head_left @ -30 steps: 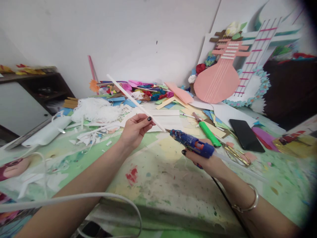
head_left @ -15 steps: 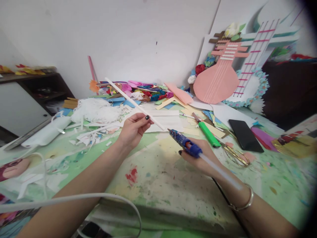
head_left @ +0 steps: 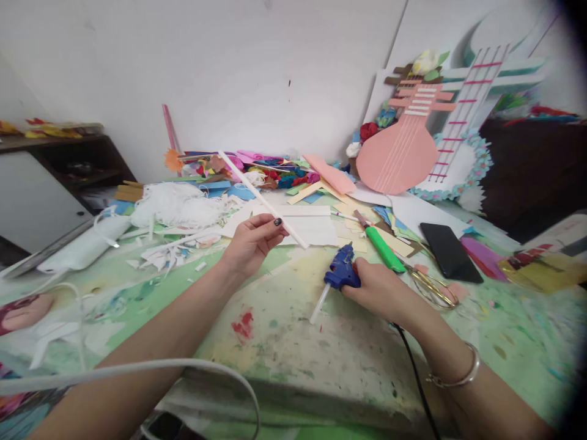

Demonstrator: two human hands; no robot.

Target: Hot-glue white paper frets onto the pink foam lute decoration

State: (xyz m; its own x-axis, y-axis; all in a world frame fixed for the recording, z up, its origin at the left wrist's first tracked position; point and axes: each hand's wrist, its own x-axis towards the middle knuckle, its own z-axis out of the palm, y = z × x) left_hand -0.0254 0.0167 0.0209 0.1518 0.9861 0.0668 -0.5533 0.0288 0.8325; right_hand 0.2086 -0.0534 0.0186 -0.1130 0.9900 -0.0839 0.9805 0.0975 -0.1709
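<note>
Between the thumb and fingers of my left hand (head_left: 255,244) is a thin white paper stick (head_left: 251,187), slanting from upper left to lower right above the table. My right hand (head_left: 378,287) grips a blue glue gun (head_left: 340,269) by its handle, the nozzle pointing up and away from me. A clear glue stick (head_left: 320,304) pokes out of its back end. The nozzle is apart from the paper stick's lower end. Beyond my hands lies a sheet of white paper (head_left: 314,229). Just past my right hand is a green-handled cutter (head_left: 384,249).
Gold-handled scissors (head_left: 433,287) and a black phone (head_left: 450,252) lie at the right. Behind stands a pink paper lute (head_left: 398,153). Shredded white paper (head_left: 177,206) is heaped at the left. A white cable (head_left: 183,363) loops across the front; a black cord (head_left: 415,363) hangs from the glue gun.
My right hand has turned the glue gun, so its nozzle has swung from pointing left at the stick to pointing away. The paper stick has shifted slightly right and down.
</note>
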